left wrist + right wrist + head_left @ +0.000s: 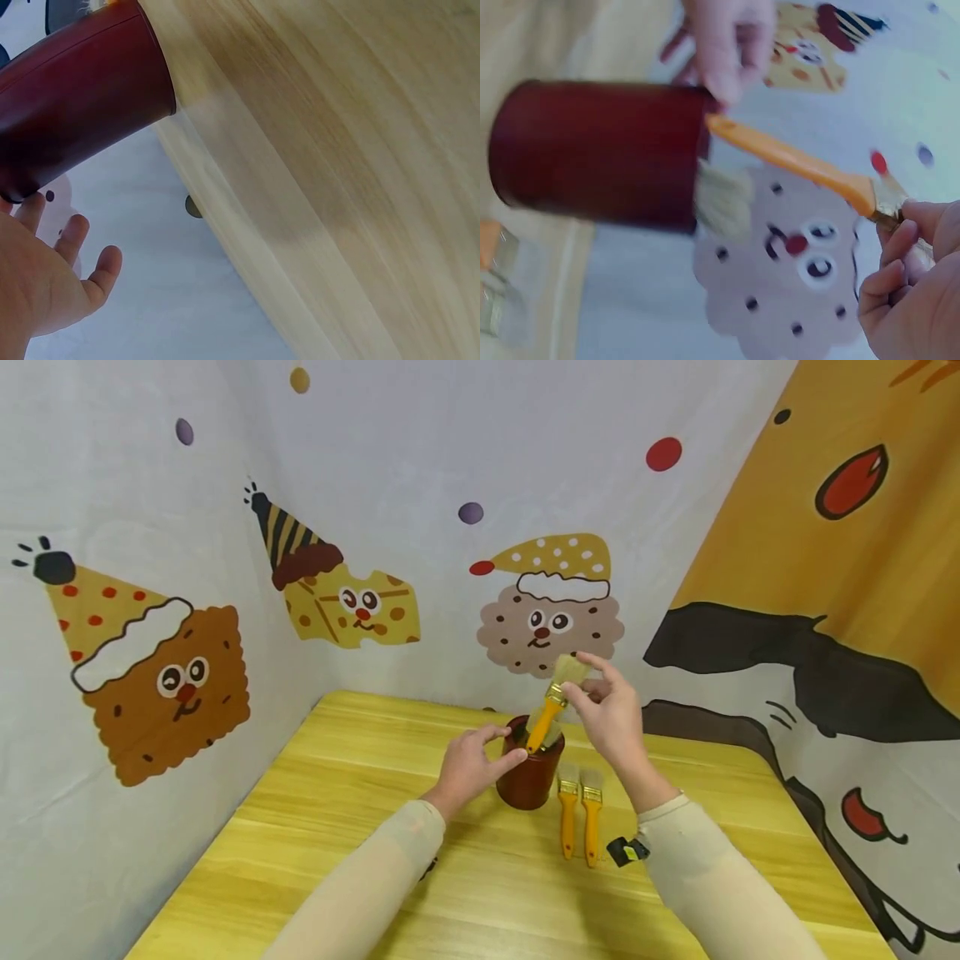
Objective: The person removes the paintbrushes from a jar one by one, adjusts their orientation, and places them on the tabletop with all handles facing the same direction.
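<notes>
A dark red cylindrical cup [527,783] stands on the table. My left hand [467,767] holds its rim at the left, thumb to the front and index finger behind; the other fingers [73,238] spread loosely off it. My right hand [613,717] pinches a paintbrush [542,728] by its metal band and bristles. Its orange handle slants down, the end right at the cup's mouth, close to my left thumb. Pale bristles [724,201] of another brush stick out of the cup. Right of the cup, two more paintbrushes lie side by side, one orange-handled brush [567,818] and its twin [592,828].
The wooden table [360,777] reaches back to a white cloth backdrop [405,452] printed with cartoon cookies and cheese. A small black device [627,852] sits at my right wrist.
</notes>
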A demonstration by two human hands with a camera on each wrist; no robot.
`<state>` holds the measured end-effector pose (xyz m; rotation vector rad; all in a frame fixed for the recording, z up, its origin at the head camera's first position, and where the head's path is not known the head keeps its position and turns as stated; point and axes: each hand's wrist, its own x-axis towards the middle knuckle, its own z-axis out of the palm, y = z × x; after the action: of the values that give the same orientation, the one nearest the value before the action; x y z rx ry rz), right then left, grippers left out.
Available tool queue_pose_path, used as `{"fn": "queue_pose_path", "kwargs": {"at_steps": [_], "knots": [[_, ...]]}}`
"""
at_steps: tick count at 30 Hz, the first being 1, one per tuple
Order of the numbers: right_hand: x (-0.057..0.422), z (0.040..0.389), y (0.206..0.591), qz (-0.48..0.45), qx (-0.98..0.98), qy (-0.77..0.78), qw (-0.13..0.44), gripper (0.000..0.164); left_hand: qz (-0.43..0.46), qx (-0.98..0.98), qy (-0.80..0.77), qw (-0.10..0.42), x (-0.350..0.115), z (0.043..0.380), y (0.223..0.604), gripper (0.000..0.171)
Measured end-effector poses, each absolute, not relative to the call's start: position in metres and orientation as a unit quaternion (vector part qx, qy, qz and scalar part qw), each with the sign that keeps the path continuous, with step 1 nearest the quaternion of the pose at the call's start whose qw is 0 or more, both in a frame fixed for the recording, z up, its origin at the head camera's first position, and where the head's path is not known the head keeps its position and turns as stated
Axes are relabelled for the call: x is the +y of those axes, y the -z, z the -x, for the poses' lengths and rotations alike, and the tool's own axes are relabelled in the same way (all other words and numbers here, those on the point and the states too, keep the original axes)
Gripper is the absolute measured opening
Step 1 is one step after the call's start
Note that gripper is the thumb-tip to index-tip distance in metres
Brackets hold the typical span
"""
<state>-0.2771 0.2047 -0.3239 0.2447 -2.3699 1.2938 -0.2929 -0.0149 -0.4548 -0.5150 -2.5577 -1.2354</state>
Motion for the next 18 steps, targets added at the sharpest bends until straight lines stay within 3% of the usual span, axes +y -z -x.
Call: {"fn": "queue_pose_path", "kwargs": {"at_steps": [8, 18], "knots": [[0.274, 0.274, 0.302, -0.025, -0.848, -0.501, 0.173, 0.064, 0.175, -0.878, 0.431, 0.113, -0.014, 0.292, 0.457, 0.058], [0.343, 0.282, 0.352, 0.013, -0.902, -0.432, -0.002, 0.073, 0.174, -0.876, 0.436, 0.110, -0.015, 0.293, 0.457, 0.059]]}}
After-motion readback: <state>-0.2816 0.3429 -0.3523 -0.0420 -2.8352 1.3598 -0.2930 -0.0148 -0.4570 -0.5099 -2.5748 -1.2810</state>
